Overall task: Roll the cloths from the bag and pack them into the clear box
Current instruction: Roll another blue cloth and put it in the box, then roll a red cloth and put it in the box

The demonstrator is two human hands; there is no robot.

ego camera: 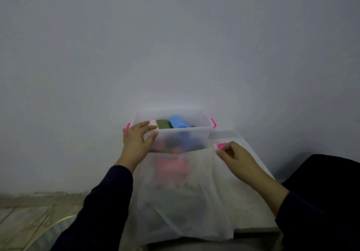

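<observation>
The left hand (136, 141) reaches forward with the arm stretched out in a dark blue sleeve (101, 208). Its fingers (150, 126) curl over the near left corner of the clear plastic box with pink clips (194, 133), and the thumb presses on the front wall, so this hand is gripping the box. The right hand (237, 159) is bent at the wrist, with its fingers pinched together on the top right edge of the thin white see-through bag (185, 202), holding that edge up.

The bag lies on the small white table (253, 172), just in front of the box and touching it. Soft pink and dark shapes show through the bag, but they are too blurry to name.

The box sits at the far end of the table, by the grey wall (175, 36). Inside it are rolled cloths side by side: a pink roll (153, 123), a green roll (163, 123) and a blue roll (178, 121).

On the left, low down, is a tiled floor (25, 215).
</observation>
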